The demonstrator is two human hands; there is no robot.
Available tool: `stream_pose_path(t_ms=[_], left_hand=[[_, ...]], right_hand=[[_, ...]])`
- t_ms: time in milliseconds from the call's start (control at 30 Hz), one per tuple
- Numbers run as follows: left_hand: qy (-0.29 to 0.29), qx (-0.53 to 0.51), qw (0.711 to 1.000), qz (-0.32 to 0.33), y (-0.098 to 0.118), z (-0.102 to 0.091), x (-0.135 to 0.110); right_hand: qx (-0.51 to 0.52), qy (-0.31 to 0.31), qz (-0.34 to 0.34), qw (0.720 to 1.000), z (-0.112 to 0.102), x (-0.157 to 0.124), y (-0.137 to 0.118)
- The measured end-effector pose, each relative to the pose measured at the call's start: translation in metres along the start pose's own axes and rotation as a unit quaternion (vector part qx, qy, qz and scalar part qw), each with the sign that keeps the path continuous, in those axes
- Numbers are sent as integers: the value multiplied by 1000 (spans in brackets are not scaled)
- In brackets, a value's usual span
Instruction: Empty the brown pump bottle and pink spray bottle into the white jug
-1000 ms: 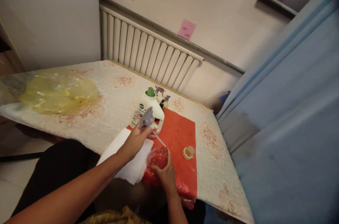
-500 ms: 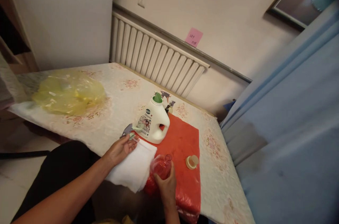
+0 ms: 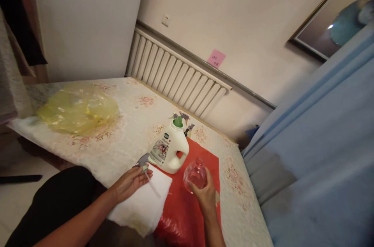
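Observation:
Between the fingers of my left hand [image 3: 134,180] is a grey and pale green spray nozzle [image 3: 142,161], its clear dip tube slanting down over a white cloth [image 3: 140,212]. My right hand [image 3: 206,192] grips a clear round bottle [image 3: 194,177], held above a red sheet [image 3: 178,212] that tints it pink. Just beyond both hands stands a large cream jug [image 3: 171,149] with a printed label and a green piece in its uncapped mouth. A round beige cap [image 3: 217,198] is mostly hidden behind my right hand.
More spray heads [image 3: 183,117] show behind the jug. A yellow plastic bag [image 3: 80,108] lies at the left on the flowered tablecloth [image 3: 131,122]. A radiator [image 3: 175,71] runs along the wall, and a blue curtain [image 3: 315,153] hangs at the right.
My right hand has moved the bottle right and farther out, partly covering the cap. The nozzle's dip tube now points down across the cloth. The camera view has shifted slightly.

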State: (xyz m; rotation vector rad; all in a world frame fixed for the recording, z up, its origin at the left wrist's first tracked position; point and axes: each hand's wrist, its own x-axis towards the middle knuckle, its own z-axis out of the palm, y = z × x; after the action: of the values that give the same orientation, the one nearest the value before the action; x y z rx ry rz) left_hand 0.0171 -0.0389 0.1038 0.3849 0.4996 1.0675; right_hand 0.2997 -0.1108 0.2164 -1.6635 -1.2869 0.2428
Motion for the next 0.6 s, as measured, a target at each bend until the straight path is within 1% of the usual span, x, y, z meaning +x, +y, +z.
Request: stream_pose_path(t_ms=[33,167,333,467,600], left_hand=[[-2,0,1000,1,0,0,0],[-10,-3,1000,8,-1,-2,0],[-12,-7,1000,8,-4,-7,2],[-20,-11,1000,9,-5,-10,3],[-38,-5,999,7,-4,-11,2]], right_hand=[[-15,-20,-17,1000,-4,13,-11],[-69,-36,-103,992,-10,62,-56],[-147,-63,-157,975,-5,108,-92],[-195,-88,-196,957,-2,129,-115],[-293,-110,-221,924,-1,138,-136]])
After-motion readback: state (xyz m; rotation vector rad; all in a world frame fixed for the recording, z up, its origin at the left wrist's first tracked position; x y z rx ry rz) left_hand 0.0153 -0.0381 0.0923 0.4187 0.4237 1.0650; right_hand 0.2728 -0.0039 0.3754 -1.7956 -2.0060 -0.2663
